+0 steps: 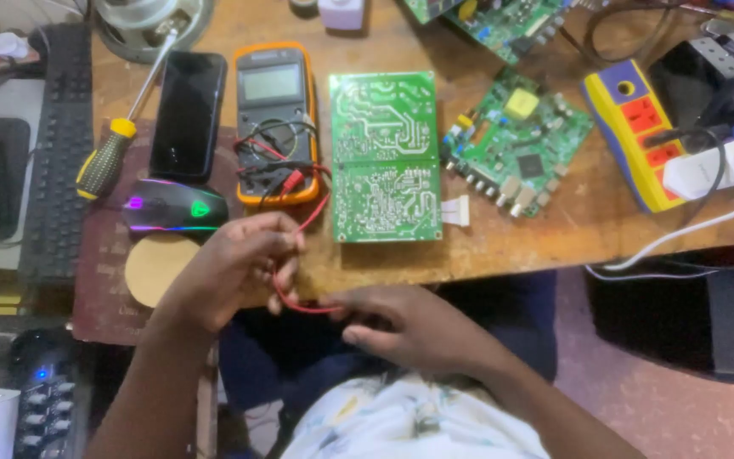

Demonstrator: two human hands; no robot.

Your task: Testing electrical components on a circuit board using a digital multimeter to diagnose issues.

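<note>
My left hand [231, 268] is closed around a thin red test lead [286, 293] just off the near edge of the wooden bench. My right hand [397, 323] pinches the same red lead lower down, over my lap. The lead runs up to an orange multimeter [275, 119] with red and black wires coiled on its face. To the right of the meter lies a green circuit board [386, 157], solder side up. A second green board [520, 149] with components lies further right.
A black phone [187, 113], a yellow-handled screwdriver [116, 144] and a lit mouse [176, 206] lie left of the meter. A round tan disc [156, 265] sits by my left wrist. A yellow and blue power strip [639, 136] with a white plug is at right; a keyboard [59, 161] at left.
</note>
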